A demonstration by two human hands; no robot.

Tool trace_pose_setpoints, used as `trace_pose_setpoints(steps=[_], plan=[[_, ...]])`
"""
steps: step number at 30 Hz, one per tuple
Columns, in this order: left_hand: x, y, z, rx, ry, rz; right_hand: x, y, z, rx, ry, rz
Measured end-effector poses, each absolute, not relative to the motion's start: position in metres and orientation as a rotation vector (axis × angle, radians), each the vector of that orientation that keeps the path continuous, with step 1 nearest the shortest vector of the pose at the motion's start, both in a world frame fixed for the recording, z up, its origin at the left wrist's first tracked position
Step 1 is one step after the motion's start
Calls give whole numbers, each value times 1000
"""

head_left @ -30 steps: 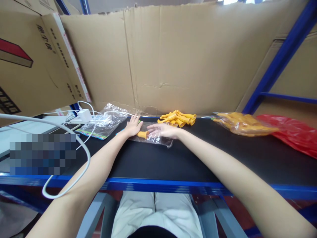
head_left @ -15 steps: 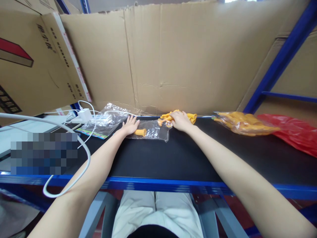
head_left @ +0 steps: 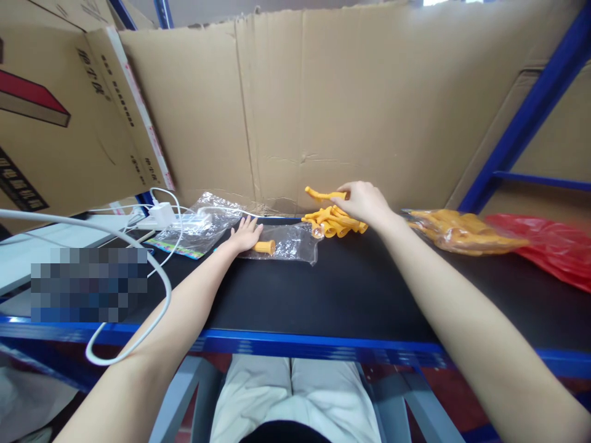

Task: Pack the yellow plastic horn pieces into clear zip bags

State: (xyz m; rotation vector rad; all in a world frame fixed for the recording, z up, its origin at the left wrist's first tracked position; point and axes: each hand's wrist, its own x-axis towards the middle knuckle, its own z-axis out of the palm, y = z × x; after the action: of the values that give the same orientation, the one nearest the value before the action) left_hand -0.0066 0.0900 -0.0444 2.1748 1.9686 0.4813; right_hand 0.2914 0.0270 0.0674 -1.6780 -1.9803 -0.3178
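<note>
My right hand (head_left: 364, 200) is closed on the wide end of a yellow-orange plastic piece (head_left: 319, 194), which has a thin bent tip and is raised above the black table top. Just below it lies a pile of similar yellow-orange pieces (head_left: 333, 221). My left hand (head_left: 246, 235) lies flat with spread fingers on a clear plastic bag (head_left: 298, 244). One yellow-orange piece (head_left: 265, 247) with a flared end rests at that bag, beside the left hand; its other end is hidden by the hand.
A clear bag of yellow-orange pieces (head_left: 462, 231) and a red plastic bag (head_left: 549, 246) lie at the right. Another clear bag (head_left: 212, 209), a white charger (head_left: 161, 215) and a white cable (head_left: 159, 271) are at the left. Cardboard (head_left: 351, 104) stands behind.
My right hand has risen from the pile and moved slightly right, lifting one yellow-orange piece. My left hand stays flat on the clear bag. The view has shifted slightly.
</note>
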Motion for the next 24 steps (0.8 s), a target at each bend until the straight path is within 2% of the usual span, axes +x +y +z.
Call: trace_pose_setpoints(steps=[5, 10, 14, 24], plan=[[-7, 90, -44, 2176, 1965, 471, 306, 2, 85, -1540, -2145, -97], [-7, 89, -44, 2175, 1970, 460, 307, -12, 83, -1629, -2344, 104], [-6, 88, -43, 2183, 1986, 429, 293, -7, 67, -1630, -2413, 164], [2, 81, -40, 2190, 1940, 375, 254, 10, 11, -1377, -2427, 82]])
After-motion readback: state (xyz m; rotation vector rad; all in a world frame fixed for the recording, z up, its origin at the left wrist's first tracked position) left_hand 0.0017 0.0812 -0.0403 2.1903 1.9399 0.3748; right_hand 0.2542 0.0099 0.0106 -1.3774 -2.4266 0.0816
